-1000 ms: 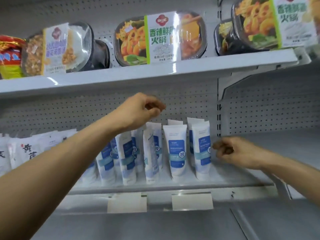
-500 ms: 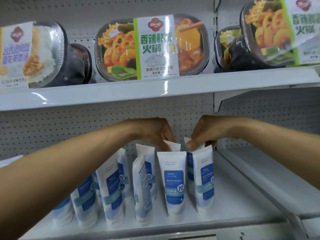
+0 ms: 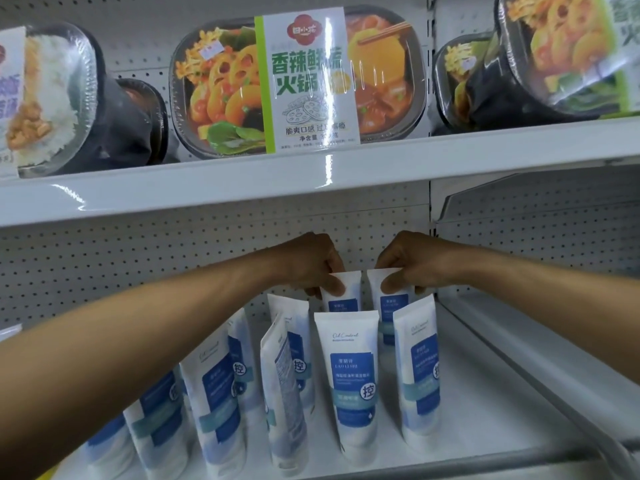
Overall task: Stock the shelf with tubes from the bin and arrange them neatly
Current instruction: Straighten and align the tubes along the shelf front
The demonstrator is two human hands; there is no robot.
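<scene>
Head view: lower shelf [image 3: 485,393], white-and-blue tubes standing upright in rows. Left hand [image 3: 311,263] pinches the crimped top of a back-row tube [image 3: 341,294]; right hand [image 3: 407,263] pinches the top of the neighbouring back-row tube [image 3: 391,299]. Front-row tube [image 3: 351,386] stands before both. Upper shelf [image 3: 311,174]: boxed hotpot meals [image 3: 298,83].

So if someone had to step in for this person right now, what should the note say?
Left hand pinches the top of a back-row tube; right hand pinches the top of the neighbour tube.
Done: front tubes already stand on the shelf.
Left: settle these two, turn the sideways tube label forward, and straighten the loose rows on the left side. The bin is out of view.
</scene>
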